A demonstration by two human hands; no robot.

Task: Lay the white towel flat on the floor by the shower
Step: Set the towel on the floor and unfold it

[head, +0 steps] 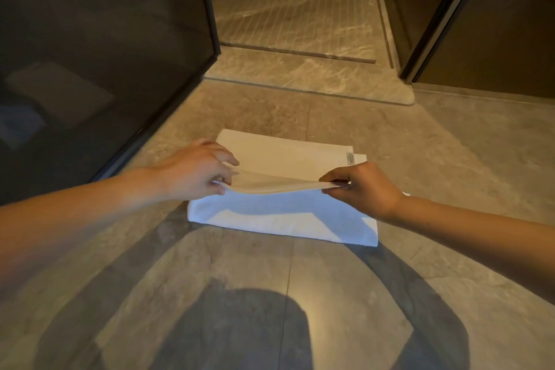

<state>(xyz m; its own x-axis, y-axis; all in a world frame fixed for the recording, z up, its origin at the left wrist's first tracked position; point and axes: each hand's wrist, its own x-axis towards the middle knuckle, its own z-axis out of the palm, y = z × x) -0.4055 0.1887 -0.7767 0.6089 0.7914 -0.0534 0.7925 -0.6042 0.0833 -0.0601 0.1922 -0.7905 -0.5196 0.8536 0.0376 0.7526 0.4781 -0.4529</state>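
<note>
The white towel (279,216) lies on the stone floor in front of the shower entrance, partly folded over itself. Its far part rests flat, with a small grey label (350,158) at the right corner. A folded edge runs across the middle and is lifted a little off the layer below. My left hand (195,171) pinches the left end of that raised edge. My right hand (357,186) pinches its right end. The near part of the towel hangs down to the floor from the held edge.
The shower floor (294,15) with grooved stone lies straight ahead behind a low threshold (300,75). A dark glass panel (90,54) stands at the left, a dark door frame (444,15) at the right. My shadow falls on the tiles nearest me.
</note>
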